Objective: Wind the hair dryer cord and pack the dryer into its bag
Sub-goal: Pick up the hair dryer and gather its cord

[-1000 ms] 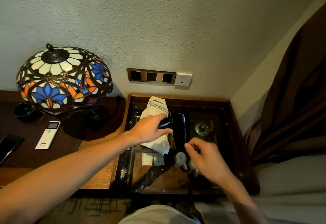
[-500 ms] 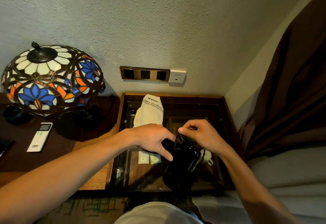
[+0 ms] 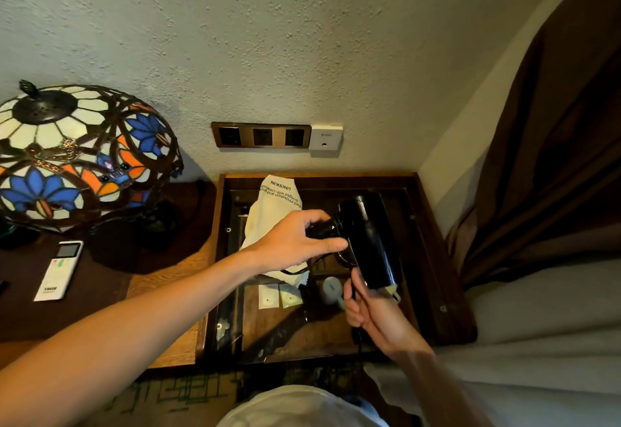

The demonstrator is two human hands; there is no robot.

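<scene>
Hair dryer, black: handle gripped by left hand | cord: pinched in right hand | bag, white: on bench, under left hand

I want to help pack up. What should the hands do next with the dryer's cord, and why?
Probably loop the cord round the handle again. The left hand grips the dryer by its handle, the right hand holds loose cord below it, and the white bag lies behind, unfilled.
</scene>
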